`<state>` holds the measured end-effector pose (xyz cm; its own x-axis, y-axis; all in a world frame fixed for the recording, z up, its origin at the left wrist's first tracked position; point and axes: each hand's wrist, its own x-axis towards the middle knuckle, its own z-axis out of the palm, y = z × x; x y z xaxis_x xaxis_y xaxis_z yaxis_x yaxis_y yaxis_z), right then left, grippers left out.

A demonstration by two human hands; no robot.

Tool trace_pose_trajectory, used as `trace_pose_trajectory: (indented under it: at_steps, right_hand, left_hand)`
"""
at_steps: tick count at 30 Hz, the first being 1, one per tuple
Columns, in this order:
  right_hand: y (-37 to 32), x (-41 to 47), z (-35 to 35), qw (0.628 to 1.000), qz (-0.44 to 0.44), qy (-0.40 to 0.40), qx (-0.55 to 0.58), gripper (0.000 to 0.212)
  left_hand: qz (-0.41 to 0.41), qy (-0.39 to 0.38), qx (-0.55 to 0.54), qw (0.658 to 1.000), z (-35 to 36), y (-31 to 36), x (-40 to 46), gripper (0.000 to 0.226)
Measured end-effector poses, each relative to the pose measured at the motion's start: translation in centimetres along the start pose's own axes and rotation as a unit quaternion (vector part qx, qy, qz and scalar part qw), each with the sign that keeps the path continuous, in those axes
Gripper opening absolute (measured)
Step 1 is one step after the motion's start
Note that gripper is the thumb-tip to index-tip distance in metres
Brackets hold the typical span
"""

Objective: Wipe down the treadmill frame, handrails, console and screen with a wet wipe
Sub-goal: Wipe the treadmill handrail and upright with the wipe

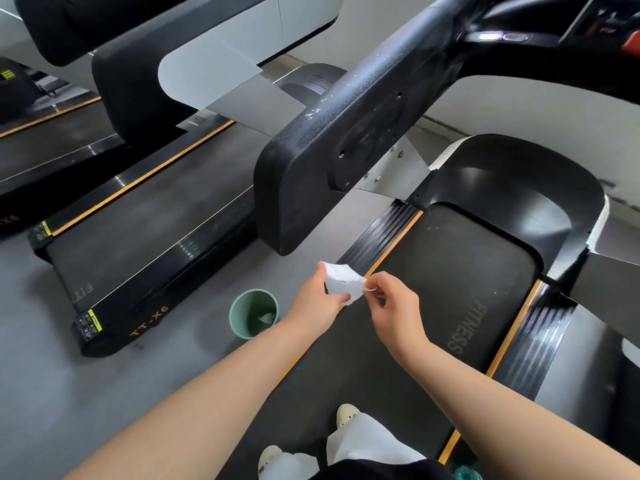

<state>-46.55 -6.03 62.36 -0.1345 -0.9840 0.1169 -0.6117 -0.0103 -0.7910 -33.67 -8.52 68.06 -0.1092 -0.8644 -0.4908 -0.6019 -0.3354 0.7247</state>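
Note:
I stand on the black treadmill belt (460,271), marked FITNESS. A crumpled white wet wipe (343,282) is held between both hands above the belt's left orange-edged rail. My left hand (320,296) grips its left side. My right hand (391,306) pinches its right edge with thumb and fingers. The wide black left handrail (332,150) slopes down from the console (502,36) at the top right and ends just above the hands. White flecks lie along the handrail's top edge. The screen is out of view.
A green waste bin (252,313) with a used wipe inside stands on the grey floor left of my left hand. A second treadmill (145,237), marked TT-X6, runs parallel on the left. My feet in pale shoes (346,414) stand on the belt.

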Motion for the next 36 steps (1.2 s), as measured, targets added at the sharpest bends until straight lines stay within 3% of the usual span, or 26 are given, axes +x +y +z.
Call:
trace_pose_trajectory:
  at_steps: [3,5,7,9,11,16,20,23,25,28,31,36]
  right_hand:
    - [-0.3,0.5,-0.6,1.000,0.005,0.005,0.009,0.019]
    - [-0.5,1.0,-1.0,1.000,0.017,0.000,0.022,0.024]
    - [-0.6,1.5,-1.5,0.999,0.038,-0.007,0.036,0.023]
    - [-0.4,2.1,-2.2,0.998,0.058,-0.007,0.032,0.018]
    - [0.0,2.6,-3.1,0.997,0.071,-0.004,0.016,0.014]
    - [0.7,3.5,-4.3,0.996,0.085,-0.016,0.004,0.009]
    - [1.0,4.1,-5.4,0.993,0.101,-0.006,0.064,0.011]
    - [1.1,4.6,-6.1,0.989,0.106,0.012,0.103,0.015]
    - [1.2,5.1,-6.4,0.987,0.113,0.021,0.115,0.015]
    - [1.6,6.3,-7.0,0.986,0.118,0.031,0.112,0.010]
    - [2.0,8.1,-7.4,0.985,0.135,0.029,0.105,0.011]
    - [2.7,12.3,-8.0,0.976,0.183,0.078,0.087,0.015]
  left_hand:
    - [0.014,0.011,0.080,0.997,-0.5,-0.2,0.1,0.051]
    - [0.040,0.027,0.204,0.978,-1.0,-0.2,-0.1,0.048]
    - [0.099,0.050,0.362,0.926,-1.7,-0.2,-0.1,0.038]
    - [0.175,0.068,0.443,0.876,-2.3,0.0,0.0,0.029]
    - [0.224,0.073,0.417,0.878,-2.8,0.3,0.4,0.027]
    - [0.262,0.058,0.246,0.931,-1.6,1.5,1.5,0.014]
    - [0.201,0.060,0.180,0.961,0.1,2.3,2.4,0.050]
    - [0.163,0.083,0.137,0.974,0.9,2.8,3.4,0.023]
    - [0.138,0.080,0.053,0.986,1.3,3.3,4.2,0.007]
    - [0.108,0.029,-0.056,0.992,1.5,4.9,5.2,0.006]
    - [0.124,0.026,-0.048,0.991,1.5,6.3,6.9,0.015]
    - [0.108,0.035,-0.051,0.992,1.5,8.4,11.2,0.010]
